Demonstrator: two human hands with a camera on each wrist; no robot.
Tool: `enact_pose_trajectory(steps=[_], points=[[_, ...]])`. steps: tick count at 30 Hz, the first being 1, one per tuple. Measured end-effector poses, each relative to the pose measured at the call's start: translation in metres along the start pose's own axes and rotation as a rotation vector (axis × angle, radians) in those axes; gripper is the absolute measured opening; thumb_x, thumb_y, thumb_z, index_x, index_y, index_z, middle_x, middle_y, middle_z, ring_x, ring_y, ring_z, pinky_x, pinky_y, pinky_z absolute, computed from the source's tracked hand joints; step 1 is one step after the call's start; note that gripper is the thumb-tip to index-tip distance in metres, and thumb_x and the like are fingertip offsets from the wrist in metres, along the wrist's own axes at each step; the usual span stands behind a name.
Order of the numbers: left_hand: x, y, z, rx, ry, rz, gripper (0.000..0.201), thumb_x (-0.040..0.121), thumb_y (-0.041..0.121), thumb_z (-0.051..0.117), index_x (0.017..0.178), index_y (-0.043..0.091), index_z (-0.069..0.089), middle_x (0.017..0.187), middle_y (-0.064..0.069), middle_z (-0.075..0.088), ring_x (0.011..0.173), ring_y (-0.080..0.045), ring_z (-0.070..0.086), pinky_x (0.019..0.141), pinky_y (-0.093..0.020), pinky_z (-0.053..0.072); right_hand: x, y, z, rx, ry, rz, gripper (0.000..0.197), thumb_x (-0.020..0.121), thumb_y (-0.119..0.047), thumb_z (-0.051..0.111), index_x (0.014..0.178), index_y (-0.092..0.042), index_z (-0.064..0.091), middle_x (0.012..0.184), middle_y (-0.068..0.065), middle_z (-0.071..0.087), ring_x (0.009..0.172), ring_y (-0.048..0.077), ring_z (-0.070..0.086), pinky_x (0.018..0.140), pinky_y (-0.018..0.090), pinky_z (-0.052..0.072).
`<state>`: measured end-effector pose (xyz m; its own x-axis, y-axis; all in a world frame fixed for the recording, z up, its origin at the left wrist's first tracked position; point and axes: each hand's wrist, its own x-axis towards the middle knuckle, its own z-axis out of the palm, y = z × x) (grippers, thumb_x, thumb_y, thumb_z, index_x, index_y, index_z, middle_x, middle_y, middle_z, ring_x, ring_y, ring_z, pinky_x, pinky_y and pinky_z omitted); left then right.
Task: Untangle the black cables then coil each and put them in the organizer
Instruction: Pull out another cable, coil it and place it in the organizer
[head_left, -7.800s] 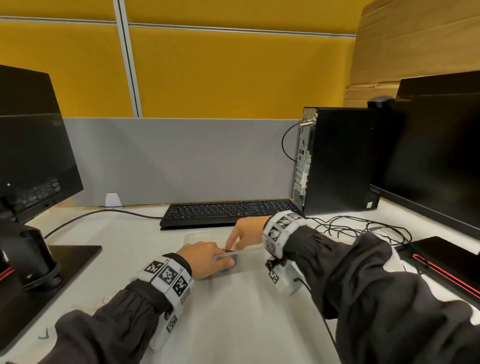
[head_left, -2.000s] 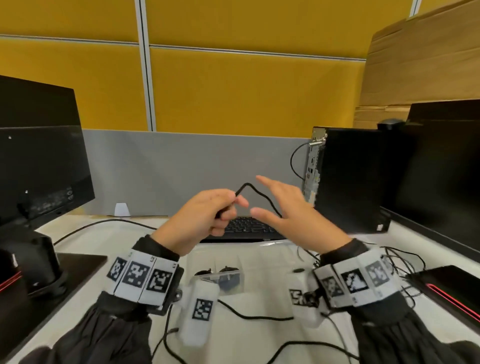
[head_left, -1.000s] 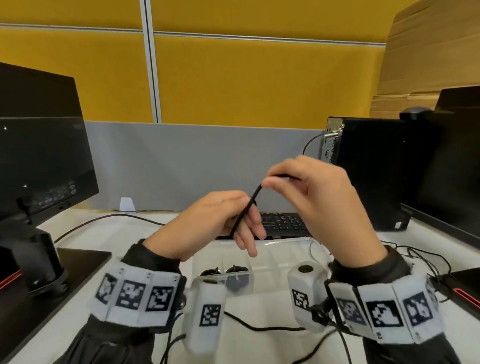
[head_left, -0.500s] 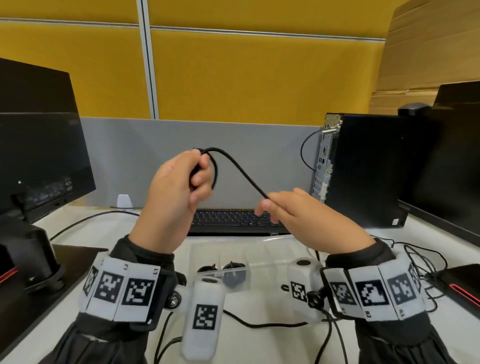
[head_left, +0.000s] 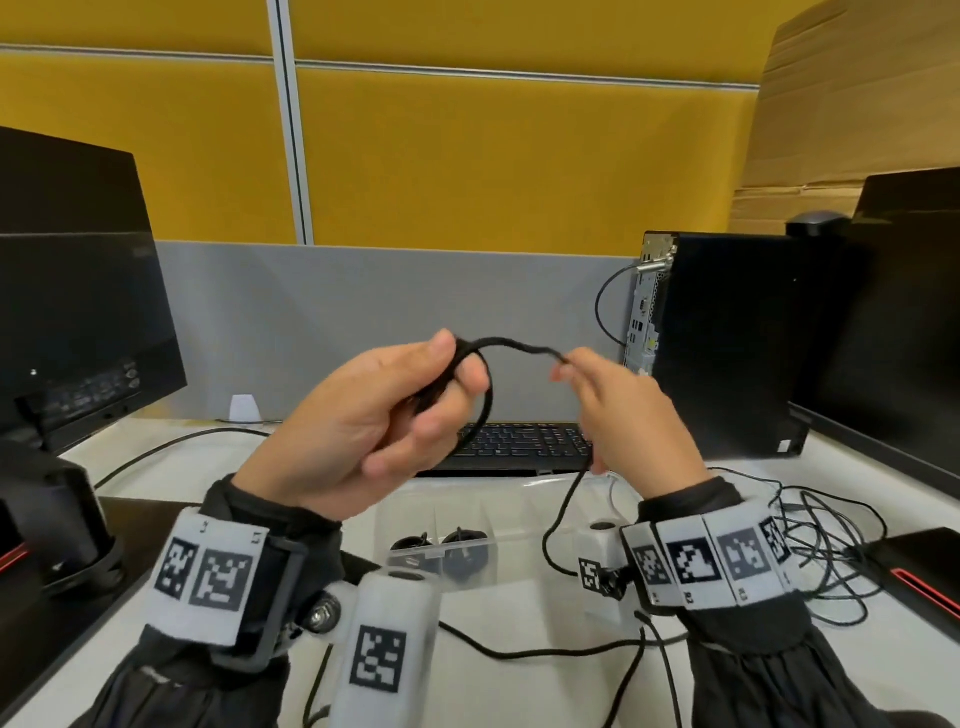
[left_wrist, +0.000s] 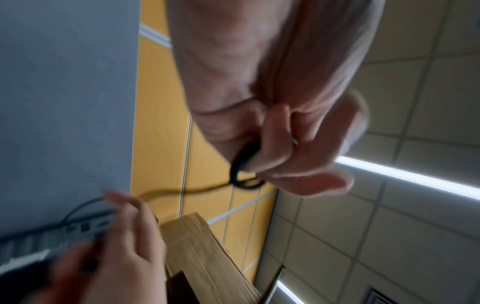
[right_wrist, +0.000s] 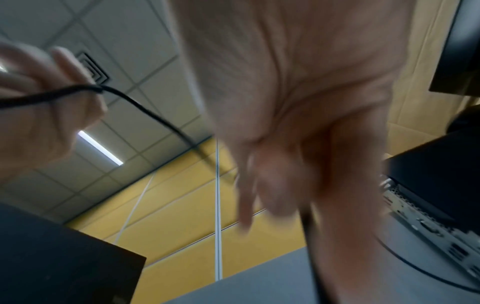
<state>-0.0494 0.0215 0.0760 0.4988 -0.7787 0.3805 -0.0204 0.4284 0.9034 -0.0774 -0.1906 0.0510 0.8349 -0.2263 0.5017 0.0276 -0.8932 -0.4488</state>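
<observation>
Head view: both hands, left (head_left: 374, 415) and right (head_left: 618, 410), pinch black cable (head_left: 511, 344).

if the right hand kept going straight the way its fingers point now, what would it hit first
The right hand points up and toward the left hand, pinching the black cable. Going straight on, it would probably meet the left hand's fingertips and the cable loop there first, though depth between the hands is unclear.

Keyboard (head_left: 524, 447), PC tower (head_left: 727, 343), monitors (head_left: 78, 291)
</observation>
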Motion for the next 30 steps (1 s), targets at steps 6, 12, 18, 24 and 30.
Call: enact_pose_trajectory(steps=[6,12,18,24,30], points=[[0.018,-0.012,0.010,0.078,0.269,0.335,0.028,0.086,0.019,0.043,0.099,0.007,0.065,0.093,-0.007,0.073,0.076,-0.013,0.070,0.058,-0.016,0.052,-0.020,-0.039,0.014,-0.065,-0.676,-0.310,0.037,0.100,-0.022,0.038,0.127,-0.043,0.052,0.077,-0.025,0.054,0.077,0.001,0.056,0.078,0.025,0.041],[0.021,-0.028,-0.021,0.782,0.563,0.444,0.021,0.100,0.010,0.035,0.109,0.013,0.054,0.104,0.002,0.067,0.096,-0.006,0.067,0.088,-0.020,0.050,-0.032,-0.056,0.005,-0.024,-0.629,-0.381,0.027,0.099,-0.024,0.040,0.113,-0.035,0.060,0.073,-0.014,0.052,0.078,0.008,0.056,0.073,0.020,0.043],[0.018,-0.031,-0.030,1.277,0.526,0.140,0.026,0.100,0.020,0.033,0.089,0.007,0.051,0.063,0.000,0.065,0.061,-0.009,0.062,0.064,-0.025,0.046,-0.020,-0.036,-0.017,0.027,-0.229,-0.368,0.020,0.098,-0.025,0.043,0.089,-0.026,0.061,0.061,-0.005,0.050,0.064,0.009,0.043,0.062,0.013,0.034],[0.014,-0.022,-0.009,0.756,0.112,-0.095,0.035,0.097,0.032,0.036,0.074,0.009,0.050,0.053,-0.003,0.049,0.040,-0.012,0.034,0.049,-0.022,0.032,-0.016,-0.018,-0.027,-0.015,0.074,-0.364,0.022,0.096,-0.030,0.045,0.083,-0.023,0.062,0.066,-0.034,0.053,0.068,0.007,0.038,0.070,0.006,0.029],[0.011,-0.010,-0.018,0.648,0.224,0.086,0.032,0.089,0.035,0.040,0.065,0.014,0.041,0.050,0.011,0.031,0.045,-0.006,0.027,0.044,-0.014,0.029,-0.010,-0.004,-0.022,-0.065,-0.031,-0.256,0.023,0.098,-0.032,0.041,0.083,-0.024,0.057,0.064,-0.008,0.052,0.057,0.002,0.043,0.057,0.020,0.031]])
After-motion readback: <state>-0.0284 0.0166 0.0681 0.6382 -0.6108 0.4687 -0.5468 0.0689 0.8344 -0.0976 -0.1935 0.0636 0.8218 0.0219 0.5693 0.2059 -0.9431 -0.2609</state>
